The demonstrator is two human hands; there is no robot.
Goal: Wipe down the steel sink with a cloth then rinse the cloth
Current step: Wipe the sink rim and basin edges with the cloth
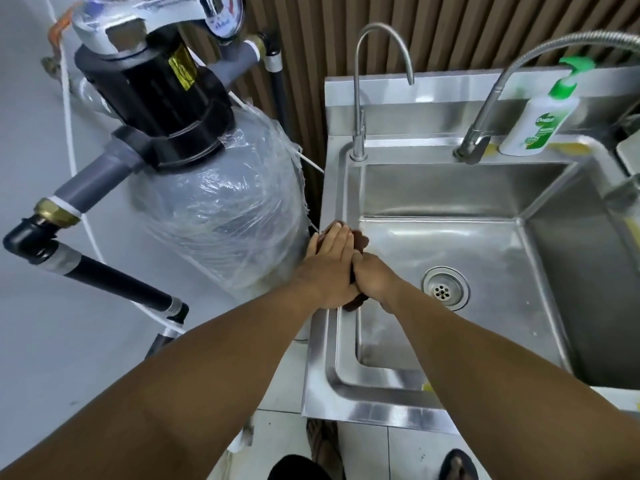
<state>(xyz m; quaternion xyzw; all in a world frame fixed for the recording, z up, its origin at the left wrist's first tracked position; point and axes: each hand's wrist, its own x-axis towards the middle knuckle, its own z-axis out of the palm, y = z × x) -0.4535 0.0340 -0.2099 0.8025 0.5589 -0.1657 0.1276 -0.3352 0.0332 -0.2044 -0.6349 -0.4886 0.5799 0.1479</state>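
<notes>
left hand [329, 268] grip: flat, pressing cloth [361, 241] | right hand [374, 280] grip: curled round cloth | on sink [332, 341] left rim

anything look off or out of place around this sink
Nothing spilled or broken. The plastic wrap on the filter tank hangs ragged and loose beside the sink, and yellow scraps cling to its rim, like leftover film. The soap bottle stands upright.

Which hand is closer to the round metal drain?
Right. The right hand is left of the round metal drain; the left hand presses the brown cloth on the steel sink rim, farther left.
</notes>
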